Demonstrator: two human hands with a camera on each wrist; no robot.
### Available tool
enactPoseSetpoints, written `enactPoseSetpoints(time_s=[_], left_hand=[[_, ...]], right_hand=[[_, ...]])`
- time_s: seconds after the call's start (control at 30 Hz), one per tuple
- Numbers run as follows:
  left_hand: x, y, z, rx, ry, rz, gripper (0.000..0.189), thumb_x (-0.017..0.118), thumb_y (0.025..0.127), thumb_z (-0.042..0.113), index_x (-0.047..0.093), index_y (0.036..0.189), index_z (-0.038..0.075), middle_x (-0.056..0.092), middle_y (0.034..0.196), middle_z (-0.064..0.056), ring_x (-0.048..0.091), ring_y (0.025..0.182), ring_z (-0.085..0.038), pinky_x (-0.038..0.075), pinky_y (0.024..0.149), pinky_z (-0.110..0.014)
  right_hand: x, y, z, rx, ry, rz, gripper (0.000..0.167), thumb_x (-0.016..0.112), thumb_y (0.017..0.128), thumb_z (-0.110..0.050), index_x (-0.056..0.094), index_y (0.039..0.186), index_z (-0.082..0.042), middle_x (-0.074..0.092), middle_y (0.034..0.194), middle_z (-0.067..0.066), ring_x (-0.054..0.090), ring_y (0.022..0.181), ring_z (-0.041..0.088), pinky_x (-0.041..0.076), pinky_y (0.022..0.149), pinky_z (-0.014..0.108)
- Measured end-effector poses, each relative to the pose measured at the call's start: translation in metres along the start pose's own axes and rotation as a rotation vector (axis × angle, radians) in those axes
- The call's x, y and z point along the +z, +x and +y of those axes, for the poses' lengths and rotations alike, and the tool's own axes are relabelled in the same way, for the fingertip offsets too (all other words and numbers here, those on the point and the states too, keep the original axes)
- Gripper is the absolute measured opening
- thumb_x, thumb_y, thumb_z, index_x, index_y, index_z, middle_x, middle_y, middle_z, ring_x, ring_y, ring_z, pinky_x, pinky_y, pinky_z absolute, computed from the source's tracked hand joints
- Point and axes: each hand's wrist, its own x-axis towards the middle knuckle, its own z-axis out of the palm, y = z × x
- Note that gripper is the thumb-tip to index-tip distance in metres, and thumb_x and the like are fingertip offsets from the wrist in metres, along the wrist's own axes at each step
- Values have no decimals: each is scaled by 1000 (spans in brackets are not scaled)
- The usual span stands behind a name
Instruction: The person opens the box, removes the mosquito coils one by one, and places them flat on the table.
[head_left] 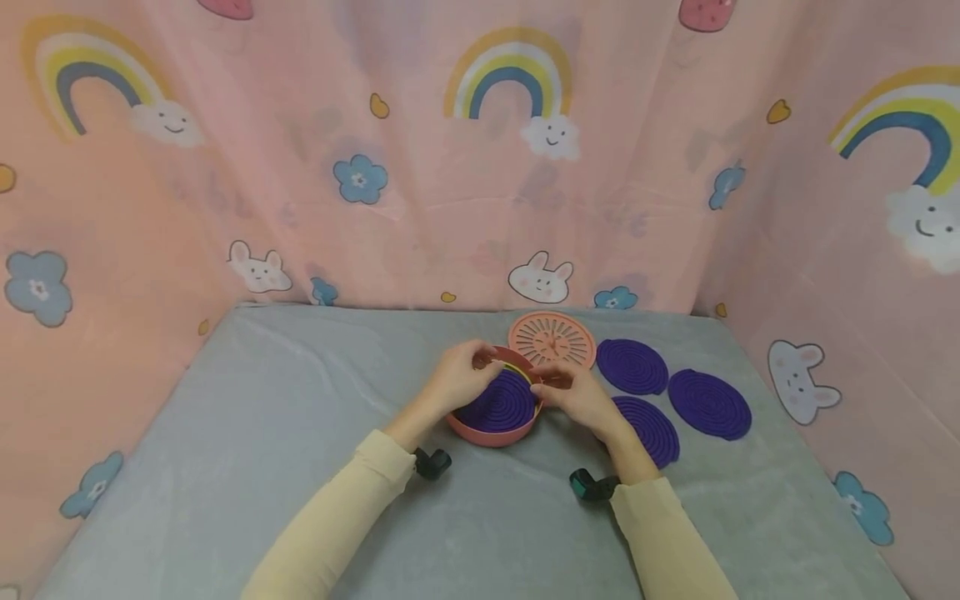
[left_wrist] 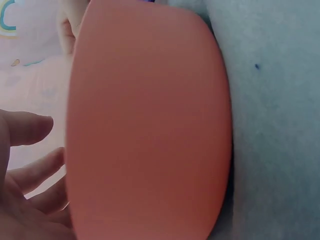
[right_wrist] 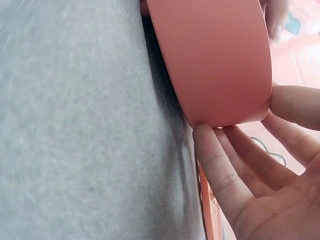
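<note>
A round coral-pink bowl (head_left: 491,437) stands on the grey cloth. Inside lies a purple disc with concentric ridges (head_left: 498,404), and a thin yellow edge (head_left: 513,367) shows at the far inner wall. My left hand (head_left: 463,377) reaches over the bowl's far left rim; in the left wrist view its thumb stands apart from the fingers, and the bowl hides the fingertips. On the right side, my right hand (head_left: 576,398) grips the bowl, thumb at the rim and fingers against the outer wall (right_wrist: 215,65).
Behind the bowl lies a coral slotted disc (head_left: 552,336). Three purple ridged discs lie to the right: one at the back (head_left: 632,367), one far right (head_left: 709,404), and one partly under the right forearm (head_left: 651,429). A pink patterned curtain (head_left: 420,242) borders the table.
</note>
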Motion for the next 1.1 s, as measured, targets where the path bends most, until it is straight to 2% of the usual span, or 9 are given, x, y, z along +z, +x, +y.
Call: enactPoseSetpoints(time_s=[0.27,0.53,0.83,1.1], left_hand=[[12,10,-6,-56,-1,-53,28,65,100,23,67,121,5,68,117,-12,64,109,-26,53,93,-43],[18,11,-10,-65,112,-105,29,66,99,25,66,122,7,68,120,-12,63,114,-27,50,98,-46],[18,11,-12,-21,127,-93,25,67,99,20,69,120,7,69,120,-10,62,116,-27,48,102,-45],[15,10,-13,46,51,-64,26,70,95,13,68,120,4,66,121,-13,58,121,-30,44,106,-47]], right_hand=[[1,0,1,3,-1,-1,35,68,98,-7,62,128,9,65,122,29,64,109,38,53,85,33],[1,-1,1,4,9,1,35,67,98,-6,62,128,9,64,123,30,63,111,41,53,85,32],[1,0,2,19,-11,4,34,67,98,-7,62,128,8,65,123,28,64,110,38,55,88,38],[0,14,36,2,26,13,35,69,98,-10,63,130,4,67,122,23,66,107,31,56,85,35]])
